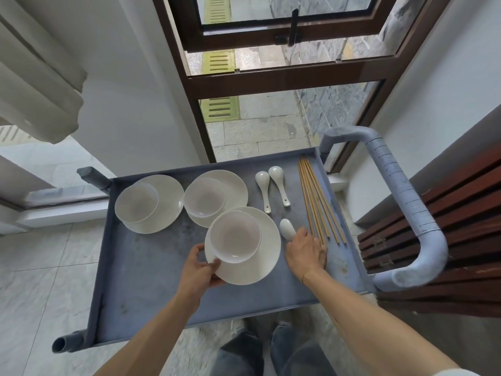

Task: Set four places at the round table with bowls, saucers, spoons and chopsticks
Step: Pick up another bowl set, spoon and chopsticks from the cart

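Our left hand pinches the rim of the nearest saucer, its bowl riding on top so both travel together. Our right hand curls over a spoon and the near chopstick ends — one place setting, we judge, gathered from the grey cart.

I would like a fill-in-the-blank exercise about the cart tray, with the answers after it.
1. The tray holds ___ saucers, each with a bowl on it.
2. The left hand grips the rim of the nearest ___.
3. The right hand lies on the near ends of the ___.

Answers: three; saucer; chopsticks
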`<state>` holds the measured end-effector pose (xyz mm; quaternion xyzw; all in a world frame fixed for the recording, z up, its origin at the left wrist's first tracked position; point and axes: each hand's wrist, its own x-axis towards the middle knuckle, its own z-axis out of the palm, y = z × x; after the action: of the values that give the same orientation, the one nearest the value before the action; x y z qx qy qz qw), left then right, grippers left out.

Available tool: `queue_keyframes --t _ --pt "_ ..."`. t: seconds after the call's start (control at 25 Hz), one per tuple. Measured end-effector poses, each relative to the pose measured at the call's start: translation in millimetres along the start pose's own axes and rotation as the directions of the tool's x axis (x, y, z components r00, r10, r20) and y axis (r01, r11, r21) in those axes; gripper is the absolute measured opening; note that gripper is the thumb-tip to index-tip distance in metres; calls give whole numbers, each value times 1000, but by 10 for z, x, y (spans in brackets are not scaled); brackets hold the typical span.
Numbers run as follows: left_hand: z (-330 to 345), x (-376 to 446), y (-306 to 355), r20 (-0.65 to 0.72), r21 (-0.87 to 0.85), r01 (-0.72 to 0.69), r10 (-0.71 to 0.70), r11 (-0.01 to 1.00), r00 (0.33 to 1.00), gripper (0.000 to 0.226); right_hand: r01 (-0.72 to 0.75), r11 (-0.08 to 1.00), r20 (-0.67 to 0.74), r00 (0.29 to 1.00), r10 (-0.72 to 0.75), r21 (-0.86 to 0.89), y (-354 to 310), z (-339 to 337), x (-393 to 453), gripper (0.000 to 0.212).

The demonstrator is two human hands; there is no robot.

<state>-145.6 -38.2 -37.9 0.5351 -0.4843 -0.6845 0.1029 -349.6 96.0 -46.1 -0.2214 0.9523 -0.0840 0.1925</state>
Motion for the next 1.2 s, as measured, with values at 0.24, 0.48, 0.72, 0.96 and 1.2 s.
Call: queue_keyframes --t 0.24,0.48,0.72,0.96,1.2 --pt "16 80 111 34 22 -8 8 1000 999 42 -117 984 -132 982 134 133 195 -154 96 27" --pt "-9 128 161 56 49 -16 14 999 998 44 -113 994 -150 982 113 10 316 -219 393 22" --pt "14 170 214 67 56 -21 17 998 998 41 -112 993 -159 982 106 -28 251 -180 455 21" --pt "36 182 275 84 46 -29 25 999 996 40 -86 984 -95 993 72 -157 138 -304 640 23" --pt "4 191 301 91 43 -27 23 999 996 40 13 948 14 1000 -9 -318 25 -375 769 27"
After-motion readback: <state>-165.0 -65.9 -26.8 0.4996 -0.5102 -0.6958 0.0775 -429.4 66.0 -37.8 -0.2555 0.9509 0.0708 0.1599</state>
